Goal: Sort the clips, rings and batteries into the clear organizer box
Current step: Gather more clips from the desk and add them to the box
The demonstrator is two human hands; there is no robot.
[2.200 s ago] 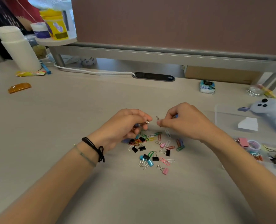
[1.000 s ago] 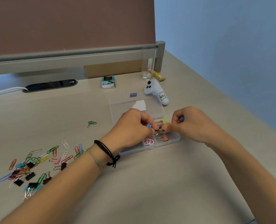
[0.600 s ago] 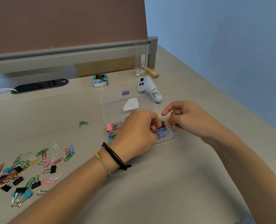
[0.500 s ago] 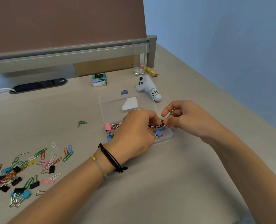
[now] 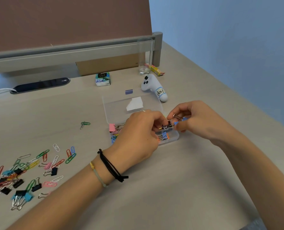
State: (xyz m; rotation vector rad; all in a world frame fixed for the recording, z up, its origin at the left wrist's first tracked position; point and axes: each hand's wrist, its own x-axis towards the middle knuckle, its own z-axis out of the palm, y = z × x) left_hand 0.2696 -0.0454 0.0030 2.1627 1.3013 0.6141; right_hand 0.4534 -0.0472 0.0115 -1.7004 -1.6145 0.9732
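The clear organizer box [image 5: 174, 139] lies open on the desk, its lid [image 5: 121, 107] flat behind it. Inside I see a pink binder clip [image 5: 111, 127], coloured paper clips [image 5: 113, 138] and blue and orange binder clips [image 5: 165, 135]. My left hand [image 5: 138, 136] hovers over the box, fingers curled at a small black binder clip [image 5: 167, 126]. My right hand [image 5: 196, 120] pinches a blue binder clip [image 5: 179, 122] right beside it, above the box's right end. A pile of loose paper clips and binder clips [image 5: 25, 171] lies at the left; one green paper clip [image 5: 84, 124] sits apart.
A white plush toy [image 5: 154, 88] lies behind the lid, with a drinking glass [image 5: 144, 58], a snack wrapper [image 5: 154, 69] and a tissue pack [image 5: 102, 79] farther back. A grey desk rail [image 5: 71, 53] and a cable slot [image 5: 40, 84] run along the back. The desk's right edge slants near my right arm.
Both hands went from the clip pile to the box, carrying clips. In the last half second they stayed over its right end, the right hand shifting slightly right.
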